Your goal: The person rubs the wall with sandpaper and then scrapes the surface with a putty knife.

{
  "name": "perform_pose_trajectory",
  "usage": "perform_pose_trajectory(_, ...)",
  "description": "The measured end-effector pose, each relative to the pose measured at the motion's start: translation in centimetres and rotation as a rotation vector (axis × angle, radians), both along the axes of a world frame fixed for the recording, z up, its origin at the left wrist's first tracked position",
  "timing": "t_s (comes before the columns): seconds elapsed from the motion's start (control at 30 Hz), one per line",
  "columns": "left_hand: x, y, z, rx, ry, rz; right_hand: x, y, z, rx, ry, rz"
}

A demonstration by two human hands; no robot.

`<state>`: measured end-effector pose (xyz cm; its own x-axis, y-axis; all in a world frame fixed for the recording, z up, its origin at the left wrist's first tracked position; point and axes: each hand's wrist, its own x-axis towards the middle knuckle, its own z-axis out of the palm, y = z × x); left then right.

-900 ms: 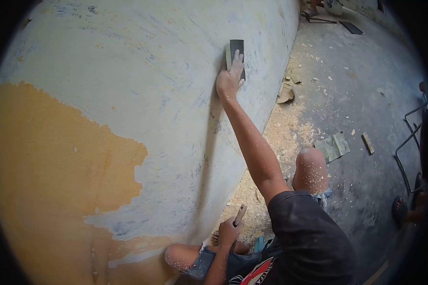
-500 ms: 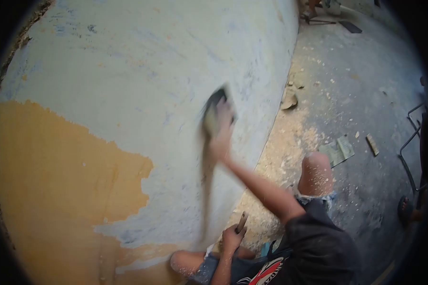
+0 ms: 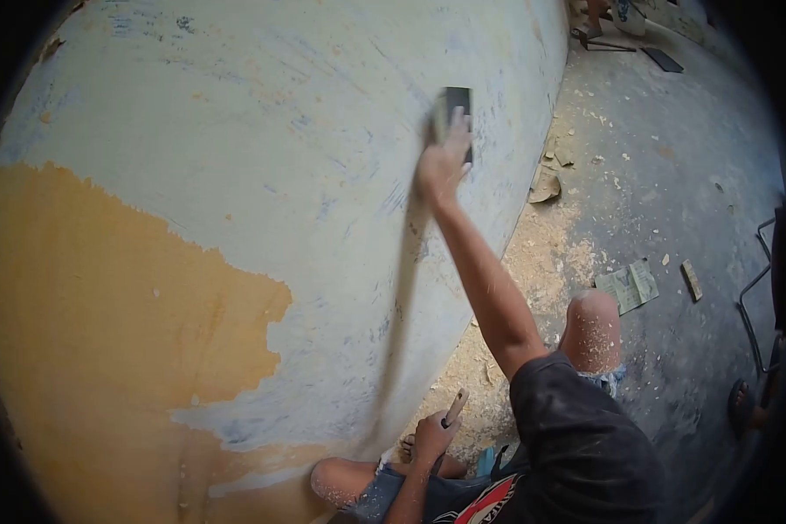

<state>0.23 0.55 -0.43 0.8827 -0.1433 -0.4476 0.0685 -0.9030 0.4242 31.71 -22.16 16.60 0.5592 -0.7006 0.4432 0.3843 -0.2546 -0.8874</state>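
My right hand point(image 3: 444, 166) is stretched out against the pale, scraped wall point(image 3: 236, 131), its fingers pressed on a dark flat block point(image 3: 459, 98) with a pale side. The block lies against the upper part of the wall, close to where it meets the floor. Down near my lap, my left hand point(image 3: 432, 437) is wrapped round the wooden handle point(image 3: 455, 408) of a tool whose other end is hidden. Yellow paint point(image 3: 122, 297) covers the wall's lower left, with a ragged edge against the pale area.
Crumbs and flakes point(image 3: 541, 262) lie along the wall's foot. On the grey floor point(image 3: 672, 201) are a green sheet of paper point(image 3: 629, 286), a small stick point(image 3: 692, 280) and a dark flat piece point(image 3: 662, 59). Another person's foot point(image 3: 742, 402) shows at the right edge, beside a bent metal frame point(image 3: 746, 319).
My right hand and the block have moved up and to the right along the wall. My left hand still holds the handle, nearly in place. The view has shifted slightly.
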Motion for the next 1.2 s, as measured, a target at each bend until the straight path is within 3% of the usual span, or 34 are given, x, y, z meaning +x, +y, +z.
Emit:
perform_pose_trajectory(0.03, -0.1, 0.8, -0.3, 0.017, 0.009, -0.014, -0.4, 0.9, 1.6, 0.005, -0.018, 0.001)
perform_pose_trajectory(0.07, 0.2, 0.9, -1.0, 0.016, 0.010, -0.031, -4.0, 5.3, 1.1, -0.153, -0.055, 0.083)
perform_pose_trajectory(0.17, 0.6, 0.1, -0.6, -0.018, -0.091, -0.031, -5.5, 6.0, 1.8, -0.341, -0.063, 0.109)
perform_pose_trajectory(0.2, 0.7, 0.3, -0.3, 0.016, -0.077, -0.046, -3.0, 2.3, 3.6, -0.237, -0.115, 0.081)
perform_pose_trajectory(0.37, 1.6, 0.2, -0.3, -0.061, -0.072, -0.038, -4.7, 5.9, 5.2, -0.264, -0.125, 0.041)
perform_pose_trajectory(0.43, 0.4, 0.3, -0.3, 0.005, 0.002, -0.095, -8.1, 8.4, 4.7, -0.553, -0.037, 0.077)
perform_pose_trajectory(0.47, 0.2, 0.2, -0.4, 0.007, 0.013, -0.087, -4.6, 5.9, 5.1, -0.381, -0.089, 0.064)
perform_pose_trajectory(0.6, -0.7, 0.6, 0.1, -0.066, -0.063, -0.024, -4.1, 5.2, 8.5, -0.253, -0.202, -0.007)
perform_pose_trajectory(0.63, 0.0, 0.8, 0.3, -0.043, -0.080, -0.066, -5.8, 6.4, 8.0, -0.256, -0.225, -0.010)
perform_pose_trajectory(0.7, -0.4, 0.5, 0.5, -0.017, -0.059, -0.057, -10.5, 9.7, 4.6, -0.573, 0.010, 0.281)
perform_pose_trajectory(0.73, -0.5, 0.4, 0.5, 0.016, -0.018, -0.051, -6.9, 7.4, 5.9, -0.532, -0.113, 0.088)
perform_pose_trajectory(0.87, -1.5, 0.3, -0.3, -0.098, -0.101, 0.030, -4.2, 5.7, 10.5, -0.266, -0.216, -0.034)
perform_pose_trajectory(0.93, -1.6, 1.2, 0.0, -0.046, -0.093, -0.086, -3.2, 12.1, 1.9, -0.540, -0.213, 0.361)
perform_pose_trajectory(0.97, -1.8, 1.2, -0.7, -0.033, -0.076, -0.109, -8.0, 10.9, 6.6, -0.741, -0.079, 0.006)
perform_pose_trajectory(1.07, -1.2, -0.6, 0.5, -0.101, -0.047, -0.010, -5.5, 4.9, 14.8, -0.223, -0.253, 0.088)
perform_pose_trajectory(1.1, -1.2, 0.3, -0.5, -0.128, -0.057, -0.008, -4.9, 6.6, 13.6, -0.365, -0.229, -0.016)
perform_pose_trajectory(1.17, -1.5, 1.1, 0.0, -0.097, -0.055, -0.066, -8.7, 10.1, 10.3, -0.388, -0.201, 0.088)
perform_pose_trajectory(1.2, -1.6, 1.6, 0.2, -0.093, -0.026, -0.060, -9.1, 10.9, 7.7, -0.572, -0.216, 0.106)
